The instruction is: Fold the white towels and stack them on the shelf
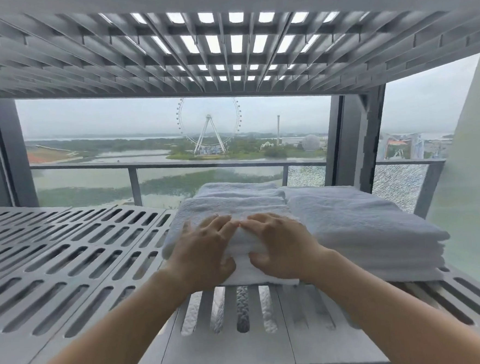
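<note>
1. A wide window [101, 129] fills the background, showing a Ferris wheel [209, 127], water and a glass balcony railing [158, 166] under a grey sky.
2. In front of it stands a grey slatted shelf [68, 265], with the slatted underside of an upper shelf [223, 41] close above.
3. The left half of the shelf shows only its slats.
4. The left hand [202, 250] lies with its fingers curled over the top of the left towel pile [229, 208] and its thumb pressed against the pile's front fold.
5. That pile sits near the front edge of the shelf, right of centre. Whether the hands grip one thick folded towel or several layers is hard to tell.
6. The right hand [280, 244] grips the same front fold in the same way, its fingertips touching those of the left hand.
7. The right towel pile [364, 230] lies just beside the left one, towards the right edge.
</note>
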### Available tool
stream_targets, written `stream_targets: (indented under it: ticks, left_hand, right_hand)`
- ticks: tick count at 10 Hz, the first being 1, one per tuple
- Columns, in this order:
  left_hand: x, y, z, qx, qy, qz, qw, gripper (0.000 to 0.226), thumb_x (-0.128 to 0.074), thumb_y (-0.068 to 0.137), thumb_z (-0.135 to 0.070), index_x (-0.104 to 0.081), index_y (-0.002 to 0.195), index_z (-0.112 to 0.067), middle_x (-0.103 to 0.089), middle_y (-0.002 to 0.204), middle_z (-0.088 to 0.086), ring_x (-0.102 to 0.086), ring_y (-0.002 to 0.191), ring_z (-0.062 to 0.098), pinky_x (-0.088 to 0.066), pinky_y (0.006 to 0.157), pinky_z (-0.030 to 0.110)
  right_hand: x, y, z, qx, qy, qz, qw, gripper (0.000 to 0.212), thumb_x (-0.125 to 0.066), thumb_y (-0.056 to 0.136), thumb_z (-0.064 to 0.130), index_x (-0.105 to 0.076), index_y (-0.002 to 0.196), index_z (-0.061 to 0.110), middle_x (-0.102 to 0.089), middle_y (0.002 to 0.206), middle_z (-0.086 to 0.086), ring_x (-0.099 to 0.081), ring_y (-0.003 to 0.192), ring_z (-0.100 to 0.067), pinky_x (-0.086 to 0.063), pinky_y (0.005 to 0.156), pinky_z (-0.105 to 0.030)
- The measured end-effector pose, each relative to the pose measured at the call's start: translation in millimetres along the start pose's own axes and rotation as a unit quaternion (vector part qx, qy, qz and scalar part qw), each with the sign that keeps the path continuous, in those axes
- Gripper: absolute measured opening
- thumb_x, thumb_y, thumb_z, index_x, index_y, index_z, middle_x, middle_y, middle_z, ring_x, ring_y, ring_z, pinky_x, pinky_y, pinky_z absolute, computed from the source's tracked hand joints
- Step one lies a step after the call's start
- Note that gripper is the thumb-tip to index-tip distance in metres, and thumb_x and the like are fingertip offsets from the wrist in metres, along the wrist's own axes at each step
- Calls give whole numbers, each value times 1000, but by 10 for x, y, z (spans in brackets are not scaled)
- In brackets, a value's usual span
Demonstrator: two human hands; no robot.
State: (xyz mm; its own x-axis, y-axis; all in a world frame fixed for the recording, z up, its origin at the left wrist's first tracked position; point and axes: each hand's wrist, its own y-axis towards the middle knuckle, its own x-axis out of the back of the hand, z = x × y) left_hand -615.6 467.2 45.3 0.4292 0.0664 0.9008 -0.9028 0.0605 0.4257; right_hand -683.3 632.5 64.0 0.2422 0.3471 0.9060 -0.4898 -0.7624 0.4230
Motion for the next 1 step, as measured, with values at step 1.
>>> stream_targets:
  ticks: [1]
  left_hand:
    - [74, -95, -49, 9, -29, -39, 999, 69, -50, 79, -45, -25, 141, -28, -28, 149, -9, -25, 137, 13, -23, 109, 57]
  right_hand:
    - [77, -103, 66, -13, 27, -52, 998, 49, -55, 81, 36, -47, 129, 26, -52, 131, 8, -50, 119, -18, -45, 94, -37]
